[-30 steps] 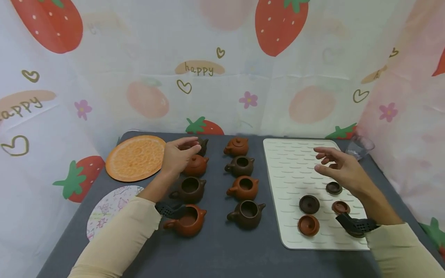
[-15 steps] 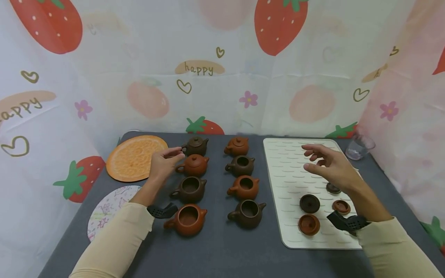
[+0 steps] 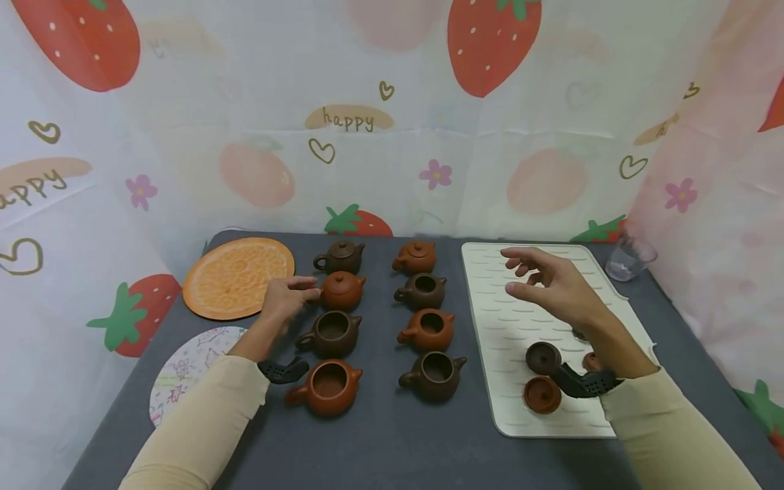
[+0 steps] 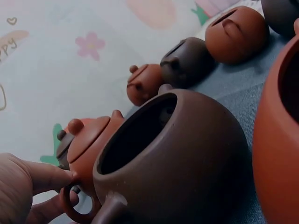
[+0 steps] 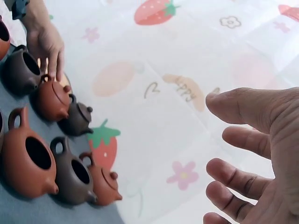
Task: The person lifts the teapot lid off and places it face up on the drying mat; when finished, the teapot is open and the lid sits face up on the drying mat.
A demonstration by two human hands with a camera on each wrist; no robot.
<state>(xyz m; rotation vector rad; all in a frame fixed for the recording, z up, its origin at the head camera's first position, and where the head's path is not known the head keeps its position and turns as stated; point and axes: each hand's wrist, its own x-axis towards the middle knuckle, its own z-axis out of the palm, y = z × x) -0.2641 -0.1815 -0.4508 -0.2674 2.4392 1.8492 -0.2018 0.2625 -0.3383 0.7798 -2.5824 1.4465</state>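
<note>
My left hand (image 3: 286,301) is at the handle of an orange-brown lidded teapot (image 3: 342,291), second from the back in the left column. The left wrist view shows its fingers (image 4: 52,177) pinching that looped handle, one finger passing behind it. Behind stands a dark lidded teapot (image 3: 340,256). In front are a dark lidless teapot (image 3: 334,335) and an orange-brown lidless one (image 3: 331,388). My right hand (image 3: 554,286) hovers over the white ridged mat (image 3: 490,340) with fingers loosely bent and nothing in them. Lids lie on the mat, a dark one (image 3: 543,358) and an orange-brown one (image 3: 542,395) plainest; my right arm partly hides others.
A second teapot column stands to the right: a lidded orange-brown one (image 3: 415,257) at the back, then lidless pots, the dark one (image 3: 434,376) nearest. An orange round mat (image 3: 239,278) and a patterned round mat (image 3: 194,364) lie left. A clear glass (image 3: 631,258) stands back right.
My left hand has drawn back from the dark rear teapot to the orange-brown lidded teapot's handle. My right hand has moved left over the white mat.
</note>
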